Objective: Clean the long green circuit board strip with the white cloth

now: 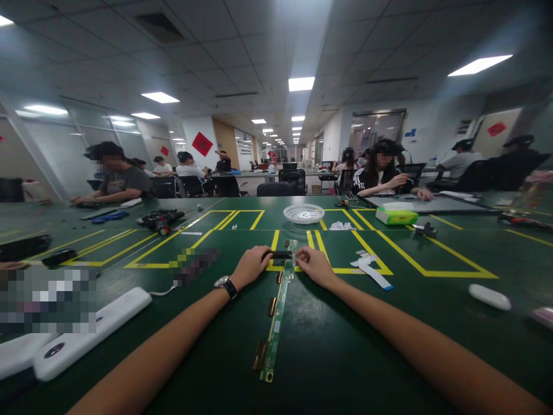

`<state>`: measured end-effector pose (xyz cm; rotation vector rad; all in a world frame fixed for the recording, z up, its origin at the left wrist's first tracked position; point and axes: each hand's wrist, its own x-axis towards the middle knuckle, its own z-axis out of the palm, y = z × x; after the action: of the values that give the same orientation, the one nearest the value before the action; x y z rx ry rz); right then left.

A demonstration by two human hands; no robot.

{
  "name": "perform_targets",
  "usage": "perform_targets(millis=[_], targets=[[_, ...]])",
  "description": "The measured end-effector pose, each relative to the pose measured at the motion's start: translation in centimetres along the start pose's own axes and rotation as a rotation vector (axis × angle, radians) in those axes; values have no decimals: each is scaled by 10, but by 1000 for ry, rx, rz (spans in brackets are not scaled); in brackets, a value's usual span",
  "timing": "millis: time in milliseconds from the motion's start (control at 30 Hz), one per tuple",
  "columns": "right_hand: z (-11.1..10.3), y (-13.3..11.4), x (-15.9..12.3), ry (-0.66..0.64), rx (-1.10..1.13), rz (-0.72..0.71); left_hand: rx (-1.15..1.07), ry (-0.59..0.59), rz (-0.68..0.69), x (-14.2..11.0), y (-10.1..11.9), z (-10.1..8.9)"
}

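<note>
Board (pixel 280 305), slim and green, lies between left hand (pixel 253 267) gripping black strip (pixel 280 254) and right hand (pixel 317 267), grip unclear.

Ceiling lights (pixel 301 84) above the desk (pixel 328 369) give cool, rather dim light, with hazy glare streaking the ceiling (pixel 242 63). The desk shows a faint sheen; toward its sides everything stretches and blurs. Coarse pixel blocks hide patches on it.

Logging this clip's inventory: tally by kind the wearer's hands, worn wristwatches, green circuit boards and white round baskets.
Left hand and right hand: 2
Wristwatch: 1
Green circuit board: 1
White round basket: 1
Total: 5
</note>
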<state>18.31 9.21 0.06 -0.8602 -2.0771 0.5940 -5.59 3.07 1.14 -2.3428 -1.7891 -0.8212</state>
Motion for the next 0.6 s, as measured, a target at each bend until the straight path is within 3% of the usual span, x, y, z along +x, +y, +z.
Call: perform_targets(millis=[300,367,500,600], targets=[[-2,-2,-1,-3,-11,23,79,196,-226,-1,-14,6],[-2,-3,-1,-12,-10,15,68,194,-172,-1,-7,5],[-3,-7,-2,-55,12,-30,-15,78,56,2,15,7],[-3,-10,-3,-93,37,-63,-82,23,150,6,28,11]])
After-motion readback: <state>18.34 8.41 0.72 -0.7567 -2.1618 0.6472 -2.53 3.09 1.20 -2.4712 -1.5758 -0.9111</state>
